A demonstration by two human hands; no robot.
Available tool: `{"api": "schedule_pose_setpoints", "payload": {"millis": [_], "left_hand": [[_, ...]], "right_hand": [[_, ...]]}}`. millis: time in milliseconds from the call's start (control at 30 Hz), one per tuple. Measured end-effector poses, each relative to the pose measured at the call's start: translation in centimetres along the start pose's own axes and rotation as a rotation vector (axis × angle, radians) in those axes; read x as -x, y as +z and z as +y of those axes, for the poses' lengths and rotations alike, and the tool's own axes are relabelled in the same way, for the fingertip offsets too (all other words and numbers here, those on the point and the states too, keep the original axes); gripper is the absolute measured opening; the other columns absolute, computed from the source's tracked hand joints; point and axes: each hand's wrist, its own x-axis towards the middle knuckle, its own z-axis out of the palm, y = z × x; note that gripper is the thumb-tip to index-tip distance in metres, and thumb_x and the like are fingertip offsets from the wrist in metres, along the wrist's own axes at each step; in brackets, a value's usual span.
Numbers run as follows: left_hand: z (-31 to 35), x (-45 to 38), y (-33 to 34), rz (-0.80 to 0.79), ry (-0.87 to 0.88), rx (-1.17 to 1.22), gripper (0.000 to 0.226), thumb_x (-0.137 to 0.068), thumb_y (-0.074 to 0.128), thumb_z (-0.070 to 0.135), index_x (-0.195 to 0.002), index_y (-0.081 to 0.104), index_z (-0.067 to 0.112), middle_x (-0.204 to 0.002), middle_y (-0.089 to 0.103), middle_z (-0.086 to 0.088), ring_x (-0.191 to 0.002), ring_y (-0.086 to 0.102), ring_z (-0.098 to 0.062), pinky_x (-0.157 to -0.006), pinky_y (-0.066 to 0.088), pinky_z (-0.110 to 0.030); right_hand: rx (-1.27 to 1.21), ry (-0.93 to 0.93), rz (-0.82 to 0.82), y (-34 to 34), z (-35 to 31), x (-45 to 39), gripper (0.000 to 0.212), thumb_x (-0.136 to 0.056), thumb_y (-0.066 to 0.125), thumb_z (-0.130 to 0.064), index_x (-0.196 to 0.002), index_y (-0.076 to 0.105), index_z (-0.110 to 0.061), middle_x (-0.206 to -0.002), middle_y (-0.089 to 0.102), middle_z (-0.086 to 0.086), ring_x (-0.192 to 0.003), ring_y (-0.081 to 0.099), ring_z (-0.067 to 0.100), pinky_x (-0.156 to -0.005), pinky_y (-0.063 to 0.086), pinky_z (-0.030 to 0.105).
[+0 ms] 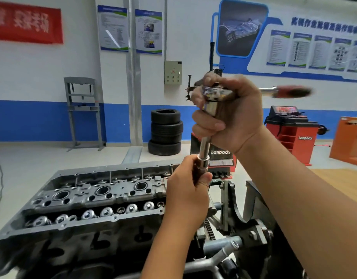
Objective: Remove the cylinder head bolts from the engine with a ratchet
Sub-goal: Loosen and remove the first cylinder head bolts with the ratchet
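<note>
Fingers (205,125) of the right hand (231,115) clamp the ratchet (215,93) head (raised above the engine (89,200)); left hand (185,190) grips the socket (202,164).

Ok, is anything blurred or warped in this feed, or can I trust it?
Head view: the ratchet handle is motion-smeared, the red banner is soft; wide-angle bend curves the walls; the right hand, left hand and cylinder head are sharp, evenly lit.

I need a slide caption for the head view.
Both hands, left hand and right hand, hold the chrome ratchet with extension bar above the grey cylinder head.
</note>
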Motion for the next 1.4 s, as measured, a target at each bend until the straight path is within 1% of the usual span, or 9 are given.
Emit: {"api": "schedule_pose_setpoints", "payload": {"millis": [133,333,533,633,800,967,1067,1300,1400], "left_hand": [[0.1,-0.2,0.3,0.004,0.007,-0.066,0.037,-0.095,0.067,0.001,-0.09,0.053,0.036,-0.084,0.061,0.013,-0.08,0.056,-0.003,-0.069,0.04,-0.007],[0.2,0.0,0.7,0.088,0.054,-0.097,0.042,-0.09,0.071,-0.002,-0.077,0.044,0.028,-0.069,0.051,0.007,-0.07,0.051,-0.006,-0.067,0.041,-0.009],[0.2,0.0,-0.2,-0.033,0.075,-0.049,0.015,-0.101,0.061,0.018,-0.092,0.054,0.027,-0.076,0.055,0.009,-0.071,0.05,-0.01,-0.065,0.039,-0.02],[0.3,-0.4,-0.3,-0.053,0.061,-0.032,0.019,-0.104,0.055,0.011,-0.088,0.054,0.021,-0.074,0.052,0.008,-0.067,0.047,-0.011,-0.062,0.04,-0.023],[0.0,-0.3,0.0,-0.013,0.023,-0.033,0.026,-0.102,0.056,0.006,-0.08,0.051,0.02,-0.071,0.053,0.006,-0.063,0.045,-0.009,-0.058,0.036,-0.019],[0.2,-0.1,-0.1,-0.066,-0.044,-0.041,0.014,-0.106,0.051,0.02,-0.097,0.049,0.03,-0.087,0.069,0.01,-0.078,0.062,-0.009,-0.073,0.053,-0.034],[0.4,0.3,0.3,-0.022,-0.02,-0.117,0.014,-0.104,0.054,0.018,-0.106,0.05,0.032,-0.089,0.071,0.008,-0.084,0.065,-0.017,-0.079,0.054,-0.044],[0.5,0.4,0.7,0.043,-0.027,-0.054,0.031,-0.1,0.058,0.003,-0.107,0.06,0.033,-0.083,0.069,0.009,-0.078,0.062,-0.006,-0.067,0.048,-0.02],[0.8,0.0,-0.4,-0.005,-0.04,-0.065,0.027,-0.096,0.066,0.007,-0.102,0.061,0.033,-0.081,0.069,0.01,-0.071,0.06,-0.007,-0.062,0.043,-0.012]], "right_hand": [[-0.063,-0.023,0.053,-0.8,0.0,0.4,0.016,-0.085,0.044,-0.032,-0.088,0.055,-0.021,-0.073,0.059,0.006,-0.036,0.035,0.015,-0.051,0.022,0.019],[0.461,-0.389,0.353,2.3,2.4,0.8,0.006,-0.081,0.062,-0.021,-0.083,0.064,-0.015,-0.083,0.064,0.012,-0.043,0.048,0.024,-0.048,0.037,0.029],[0.027,-0.04,0.055,0.7,0.1,0.3,0.014,-0.078,0.047,-0.029,-0.079,0.056,-0.019,-0.073,0.054,0.008,-0.035,0.034,0.015,-0.053,0.015,0.025],[-0.012,-0.086,0.103,0.1,0.1,1.0,0.015,-0.082,0.044,-0.03,-0.084,0.054,-0.019,-0.075,0.056,0.008,-0.037,0.036,0.016,-0.054,0.019,0.025],[0.388,-0.414,0.367,2.0,2.3,1.1,0.002,-0.082,0.06,-0.019,-0.082,0.06,-0.016,-0.08,0.06,0.011,-0.044,0.041,0.021,-0.049,0.034,0.028],[0.178,-0.162,0.087,1.6,1.0,0.5,0.008,-0.077,0.054,-0.02,-0.083,0.053,-0.017,-0.076,0.054,0.01,-0.038,0.031,0.013,-0.051,0.02,0.023],[0.075,-0.125,0.068,0.4,0.2,1.0,0.014,-0.079,0.043,-0.029,-0.087,0.048,-0.019,-0.076,0.052,0.008,-0.038,0.031,0.014,-0.053,0.017,0.024],[0.402,-0.512,0.51,2.7,3.0,1.4,0.008,-0.086,0.064,-0.022,-0.087,0.059,-0.017,-0.082,0.06,0.01,-0.049,0.042,0.02,-0.049,0.034,0.028],[0.456,-0.526,0.603,4.1,3.1,0.5,0.007,-0.084,0.064,-0.016,-0.077,0.061,-0.017,-0.077,0.058,0.01,-0.053,0.044,0.019,-0.051,0.035,0.024]]}}
